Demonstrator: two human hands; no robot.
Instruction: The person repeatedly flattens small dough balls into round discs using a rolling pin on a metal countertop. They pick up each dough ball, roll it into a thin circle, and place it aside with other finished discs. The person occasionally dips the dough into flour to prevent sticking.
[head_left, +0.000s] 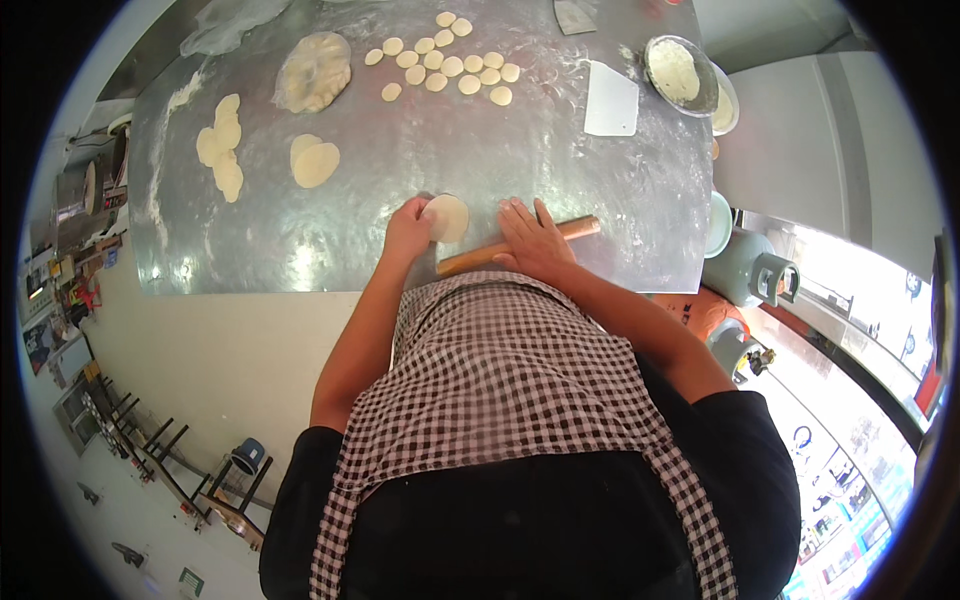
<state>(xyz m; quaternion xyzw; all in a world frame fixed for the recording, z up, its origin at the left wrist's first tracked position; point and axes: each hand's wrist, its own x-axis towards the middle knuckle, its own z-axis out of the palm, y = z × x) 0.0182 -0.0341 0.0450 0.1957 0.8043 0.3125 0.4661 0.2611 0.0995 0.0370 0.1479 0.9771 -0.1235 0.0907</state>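
Observation:
Pinched at its left edge by my left hand is a thin round dough wrapper. My right hand lies palm down with fingers stretched over a wooden rolling pin, which slants up to the right near the table's front edge. Two rolled wrappers overlap to the left of my left hand. Farther left lies a cluster of overlapping wrappers. Beyond my hands, many small flattened dough discs are spread on the metal table.
A lump of dough under clear plastic sits at the back left. A white dough scraper and a metal bowl of flour are at the right, near a scraper blade. Gas cylinders stand beyond the right edge.

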